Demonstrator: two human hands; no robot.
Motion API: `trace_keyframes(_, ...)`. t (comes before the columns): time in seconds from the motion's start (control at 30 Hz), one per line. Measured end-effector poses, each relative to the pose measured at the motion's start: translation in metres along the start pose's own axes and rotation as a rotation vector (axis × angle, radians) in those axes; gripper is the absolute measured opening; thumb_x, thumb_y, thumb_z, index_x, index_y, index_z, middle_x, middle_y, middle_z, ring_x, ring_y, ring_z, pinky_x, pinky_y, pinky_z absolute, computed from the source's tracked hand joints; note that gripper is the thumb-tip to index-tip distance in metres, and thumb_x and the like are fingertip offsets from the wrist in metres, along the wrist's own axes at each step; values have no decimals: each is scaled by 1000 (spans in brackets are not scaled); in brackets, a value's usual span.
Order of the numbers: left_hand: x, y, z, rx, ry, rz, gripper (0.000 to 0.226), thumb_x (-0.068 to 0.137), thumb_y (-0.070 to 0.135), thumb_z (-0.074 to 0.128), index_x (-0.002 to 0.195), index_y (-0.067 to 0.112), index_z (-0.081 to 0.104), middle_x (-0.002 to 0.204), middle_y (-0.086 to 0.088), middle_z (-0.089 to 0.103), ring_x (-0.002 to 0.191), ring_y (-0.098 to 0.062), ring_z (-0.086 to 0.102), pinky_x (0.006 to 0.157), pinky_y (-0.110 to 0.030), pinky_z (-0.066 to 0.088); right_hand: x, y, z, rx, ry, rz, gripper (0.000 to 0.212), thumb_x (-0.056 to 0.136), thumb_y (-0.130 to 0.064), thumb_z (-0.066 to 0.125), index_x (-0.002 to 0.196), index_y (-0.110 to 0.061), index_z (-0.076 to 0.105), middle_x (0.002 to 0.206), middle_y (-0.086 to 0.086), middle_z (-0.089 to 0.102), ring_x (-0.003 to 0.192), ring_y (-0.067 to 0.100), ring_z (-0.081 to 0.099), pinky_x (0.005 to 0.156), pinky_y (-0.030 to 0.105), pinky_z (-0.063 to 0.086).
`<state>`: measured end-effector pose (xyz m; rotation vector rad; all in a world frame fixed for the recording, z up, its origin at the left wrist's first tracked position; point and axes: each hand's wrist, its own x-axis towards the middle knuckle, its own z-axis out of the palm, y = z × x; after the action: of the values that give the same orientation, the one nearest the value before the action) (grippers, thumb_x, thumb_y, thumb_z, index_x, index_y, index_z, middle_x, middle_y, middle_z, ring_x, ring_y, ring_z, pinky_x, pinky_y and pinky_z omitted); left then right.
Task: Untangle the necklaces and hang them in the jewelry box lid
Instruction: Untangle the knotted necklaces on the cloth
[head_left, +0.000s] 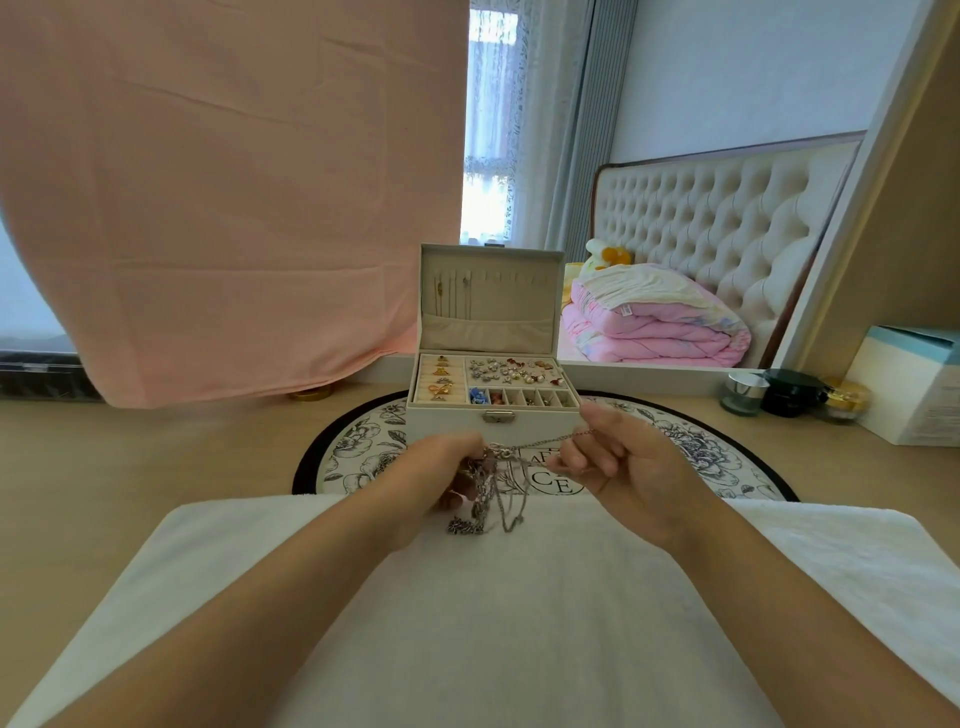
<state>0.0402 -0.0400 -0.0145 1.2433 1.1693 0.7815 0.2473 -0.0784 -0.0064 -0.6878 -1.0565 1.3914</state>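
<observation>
L hand (436, 475) grips necklace tangle (485, 491) at frame centre. R hand (631, 467) pinches one chain (550, 441), taut left-right betw. them. Box lid (493, 306) stands directly above; R hand looks nearer.

The round floral mat (363, 449) bore the large letters "CE", with a partly hidden "AF" above them.

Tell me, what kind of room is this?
Likely a bedroom dressing table: a tufted headboard and folded pink quilt behind, an open jewelry box and cosmetic jars on the tabletop.
</observation>
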Motion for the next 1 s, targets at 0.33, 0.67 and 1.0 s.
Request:
trace_keyframes(0.33, 9, -3, -21, 378, 280, 220, 19, 91, 18, 51, 72, 18, 53, 71, -6, 50, 67, -18, 45, 65, -30, 32, 1, -26, -18, 115, 167, 91, 26, 88, -29, 58, 66, -18, 51, 46, -5, 22, 34, 6, 18, 36, 20, 13)
trace_keyframes(0.67, 2, -2, -21, 501, -24, 207, 26, 96, 14, 51, 81, 24, 69, 70, 5, 63, 66, -11, 52, 68, -28, 42, 6, -4, -30, -850, 673, 99, 48, 87, -25, 75, 58, -18, 38, 47, -1, 38, 43, 17, 35, 50, 25, 32)
trace_keyframes(1.0, -5, -9, 2, 392, -193, 278, 19, 98, 23, 58, 82, 24, 67, 66, 7, 56, 63, -10, 46, 66, -28, 35, 1, 8, -3, -1310, 188, -24, 32, 93, -8, 60, 117, -27, 68, 114, -13, 64, 104, 6, 59, 96, 31, 48)
